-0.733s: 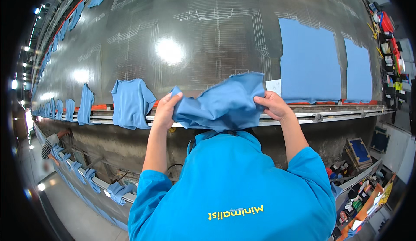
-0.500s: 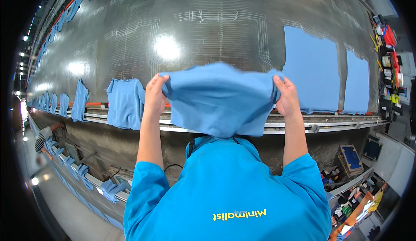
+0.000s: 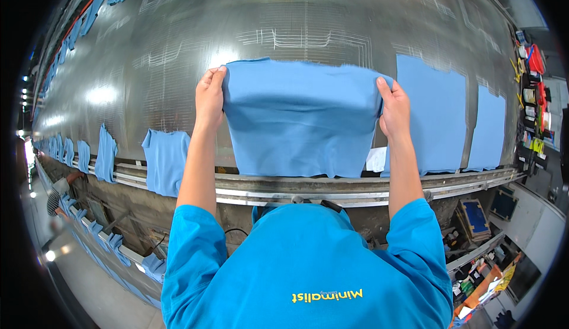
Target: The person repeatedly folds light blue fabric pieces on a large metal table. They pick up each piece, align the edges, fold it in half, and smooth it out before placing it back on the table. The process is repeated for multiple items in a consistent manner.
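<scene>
A blue fabric panel [image 3: 302, 116] stretches between my two hands above the near side of a long dark table [image 3: 296, 9]. My left hand [image 3: 210, 95] pinches its upper left corner, thumb on top. At the upper right corner my right hand [image 3: 393, 107] grips the cloth the same way. The panel's lower edge hangs down by the metal rail [image 3: 284, 197] along the table's front. White outline marks [image 3: 308, 37] show on the table beyond the panel. Beside my right hand another blue panel [image 3: 435, 116] lies flat.
One more flat panel [image 3: 489, 129] lies farther right. A blue garment piece [image 3: 166, 160] drapes over the table edge at left, with several others beyond it. A small white paper [image 3: 376, 159] shows by the rail. Tools and containers [image 3: 536, 98] line the right end. A person [image 3: 57, 196] stands far left.
Both hands have moved away from me and up, still holding the panel's corners. The fabric is now flatter and more taut, and the white paper has come into view.
</scene>
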The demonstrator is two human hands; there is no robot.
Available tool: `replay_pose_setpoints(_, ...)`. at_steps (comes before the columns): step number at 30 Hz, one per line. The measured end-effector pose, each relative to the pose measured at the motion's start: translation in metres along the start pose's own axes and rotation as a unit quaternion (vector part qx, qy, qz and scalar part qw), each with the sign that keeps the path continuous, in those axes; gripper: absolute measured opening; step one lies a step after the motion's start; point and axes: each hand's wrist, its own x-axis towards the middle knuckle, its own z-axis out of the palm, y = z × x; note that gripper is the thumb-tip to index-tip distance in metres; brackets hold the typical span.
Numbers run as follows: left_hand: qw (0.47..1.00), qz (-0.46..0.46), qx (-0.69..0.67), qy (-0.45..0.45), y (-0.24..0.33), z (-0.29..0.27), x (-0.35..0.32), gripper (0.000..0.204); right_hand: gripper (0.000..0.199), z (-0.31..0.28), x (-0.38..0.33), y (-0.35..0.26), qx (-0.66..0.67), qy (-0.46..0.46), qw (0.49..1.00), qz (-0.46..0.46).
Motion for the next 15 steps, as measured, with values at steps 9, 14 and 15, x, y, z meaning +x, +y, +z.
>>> replay_pose_setpoints(9, 0.992, 0.018, 0.102, 0.069, -0.061, 0.024, 0.097, 0.022, 0.027, -0.010, 0.101, 0.061, -0.187, 0.073, 0.979, 0.023)
replay_pose_setpoints(14, 0.991, 0.015, 0.108, 0.079, -0.076, 0.023, 0.100, 0.021, 0.028, 0.001, 0.100, 0.067, -0.179, 0.098, 0.978, 0.045)
replay_pose_setpoints(15, 0.991, 0.016, 0.102, 0.081, -0.080, 0.020, 0.099, 0.021, 0.029, 0.002, 0.098, 0.067, -0.180, 0.100, 0.977, 0.047)
